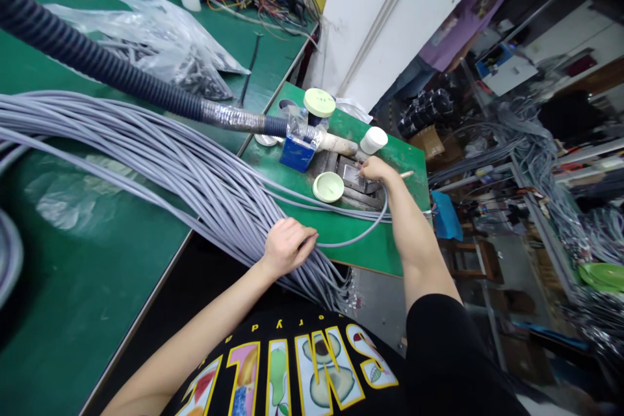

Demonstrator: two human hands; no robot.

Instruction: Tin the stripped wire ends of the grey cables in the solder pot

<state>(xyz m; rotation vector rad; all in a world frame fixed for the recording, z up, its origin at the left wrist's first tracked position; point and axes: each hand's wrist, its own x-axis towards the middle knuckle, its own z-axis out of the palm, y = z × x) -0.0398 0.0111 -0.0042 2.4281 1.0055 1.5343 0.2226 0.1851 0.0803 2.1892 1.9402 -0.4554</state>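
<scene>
My left hand is closed on a thick bundle of grey cables that runs across the green bench to my lap. My right hand is pinched on the end of one grey cable, which loops out from the bundle, and holds it at a small metal fixture on a green side table. A black corrugated hose ends just left of the fixture, over a blue box.
A pale green lid, a green-lidded jar and a white jar stand around the fixture. A clear plastic bag of dark parts lies on the main bench. Coloured wires pile at the back. Cluttered shelves fill the right.
</scene>
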